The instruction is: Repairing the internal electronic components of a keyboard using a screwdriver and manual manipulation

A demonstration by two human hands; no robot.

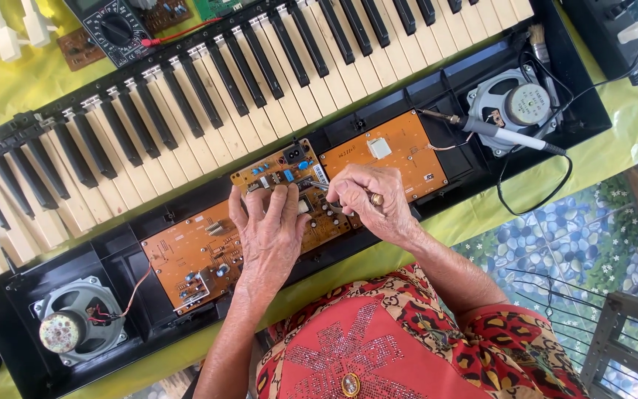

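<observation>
While both hands crowd the same spot, what matters to me is how the middle circuit board lies against them: it sits tilted in the open black keyboard case, its long axis running from lower left to upper right, parallel to the row of keys just beyond it. My left hand lies flat on the near half of that board, fingers spread and pointing away from me toward the keys, gripping nothing that I can see. My right hand is curled nearly closed at the board's right end and pinches a thin metal tool whose tip points left, toward the left hand's fingertips; of the two, the right hand is nearer the working point. Exactly what the tip touches is hidden under both hands, and I cannot tell whether it meets the board. A soldering iron rests well to the right of the board, beside the right speaker; the left speaker sits far to the board's lower left, and the multimeter beyond the keys is cut off by the frame edge.
</observation>
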